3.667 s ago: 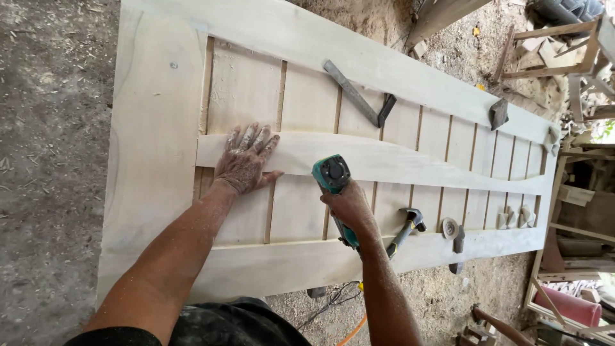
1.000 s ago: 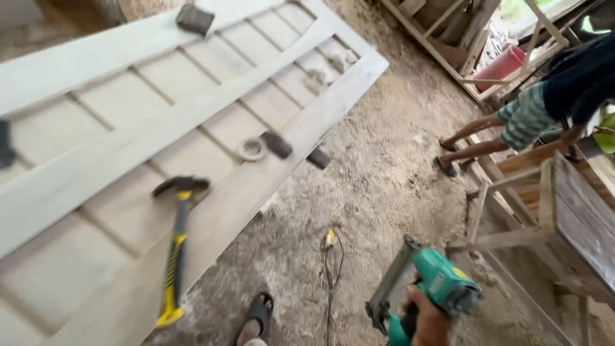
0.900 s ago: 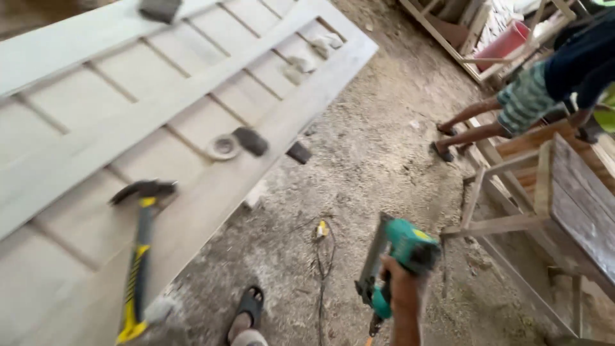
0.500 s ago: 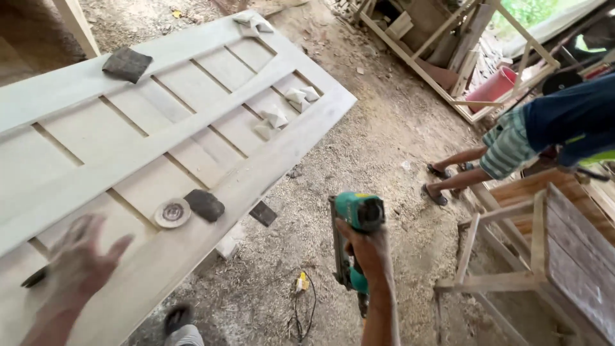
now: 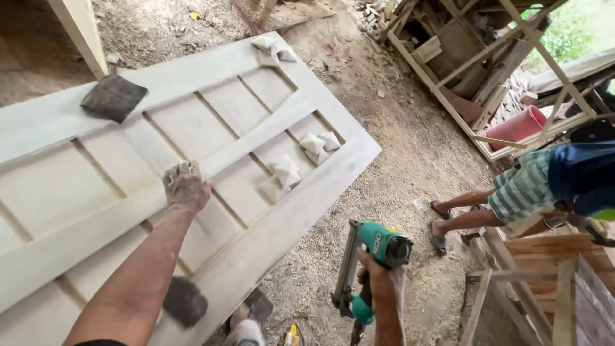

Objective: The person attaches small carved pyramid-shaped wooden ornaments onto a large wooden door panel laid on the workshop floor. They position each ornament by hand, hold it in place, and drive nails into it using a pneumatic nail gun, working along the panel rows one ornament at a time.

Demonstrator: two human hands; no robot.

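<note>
**Hand and tool positions at the panelled door**

Head view. The left hand [image 5: 186,186] lies palm down, fingers loosely together and clamped on nothing, on the middle rail of the unfinished wooden door [image 5: 77,173]. This bracing steadies the door, which lies flat and fills the left of the scene. The right hand [image 5: 383,285] is wrapped tight around the grip of the green nail gun [image 5: 370,264], held off the door's near right edge, over the sawdust floor [image 5: 410,147]. Small wooden blocks [image 5: 301,160] sit on the far panels, within reach. A sanding pad [image 5: 114,97] rests on the far left stile. Another person's legs [image 5: 471,211] stand to the right, well apart.
</note>
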